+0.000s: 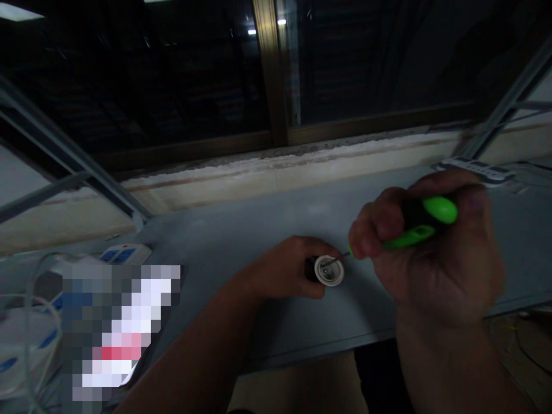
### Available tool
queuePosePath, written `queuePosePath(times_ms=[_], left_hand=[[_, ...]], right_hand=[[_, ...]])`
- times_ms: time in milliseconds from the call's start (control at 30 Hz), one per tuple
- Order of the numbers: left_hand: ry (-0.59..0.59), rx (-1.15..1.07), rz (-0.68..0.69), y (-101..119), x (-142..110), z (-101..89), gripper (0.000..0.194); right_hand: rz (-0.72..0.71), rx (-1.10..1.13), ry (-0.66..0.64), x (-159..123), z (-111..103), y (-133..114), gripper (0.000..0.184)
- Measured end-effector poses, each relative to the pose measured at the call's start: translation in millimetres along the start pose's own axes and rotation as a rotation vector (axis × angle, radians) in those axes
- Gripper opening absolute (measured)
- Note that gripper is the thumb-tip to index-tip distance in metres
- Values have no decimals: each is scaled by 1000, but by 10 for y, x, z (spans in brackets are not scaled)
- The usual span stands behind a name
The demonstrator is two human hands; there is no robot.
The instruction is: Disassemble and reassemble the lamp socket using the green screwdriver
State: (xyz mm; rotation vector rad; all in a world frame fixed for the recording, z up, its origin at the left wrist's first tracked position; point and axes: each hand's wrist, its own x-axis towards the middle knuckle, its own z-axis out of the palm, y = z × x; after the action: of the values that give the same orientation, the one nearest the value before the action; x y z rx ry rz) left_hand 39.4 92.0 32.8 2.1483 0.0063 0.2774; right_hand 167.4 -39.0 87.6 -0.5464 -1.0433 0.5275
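Note:
My left hand (288, 267) grips a small cylindrical part (329, 270) with a black body and a round white-and-metal end facing right. My right hand (431, 253) is wrapped around a green-and-black screwdriver (425, 221). The screwdriver's thin metal shaft (338, 257) reaches left, and its tip rests on the round face of the part, near its centre. The hands are close together above a grey tabletop (224, 230). My fingers hide most of the part's black body.
A white power strip (125, 253) and white cables (30, 322) lie at the left of the tabletop, beside a pixelated patch (121, 328). Another power strip (476, 171) lies at the far right. A window sill and dark window run behind the table.

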Motion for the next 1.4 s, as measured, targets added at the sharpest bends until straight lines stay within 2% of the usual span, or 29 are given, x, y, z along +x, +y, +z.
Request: queuePosePath(times_ms=[100,167,233,300,367,467,533,600,700,833,967,1100,1400], left_hand=[[-37,4,4,1,8,-11,44],[-41,-9,15,2,11,-17,46],[-41,-25,18,2,9,-17,43],[-31,-29,15,0,2,-11,37],[-5,-18,17,-6,-4,-3,33],[9,-2,10,-16,-6,1,34],[-13,-10,4,-19,0,-4,38],[-27,-13,11,-22,8,-14,39],[-26,5,17,-24,14,-25,37],[-24,13,8,-39,3,-15,43],[18,57,30,-73,-10,7,51],[13,47,60,-85,-3,5,44],[-13,32,45,-81,18,-8,39]], right_hand=[[40,45,41,-15,-5,2,24],[-17,45,65,-21,8,32,13],[-126,41,74,-17,23,70,18],[-165,18,59,-8,28,91,19],[-92,-24,16,-5,17,81,7],[50,-8,-36,-18,-11,36,28],[80,44,-39,-30,-19,20,23],[41,73,-8,-35,-16,30,16],[-36,46,28,-30,-18,57,28],[-24,-40,-41,-21,-54,-9,21],[-29,-42,47,-16,-67,-153,23],[-20,-18,-8,-28,-59,-153,29],[-18,-5,-71,-57,-81,-42,25]])
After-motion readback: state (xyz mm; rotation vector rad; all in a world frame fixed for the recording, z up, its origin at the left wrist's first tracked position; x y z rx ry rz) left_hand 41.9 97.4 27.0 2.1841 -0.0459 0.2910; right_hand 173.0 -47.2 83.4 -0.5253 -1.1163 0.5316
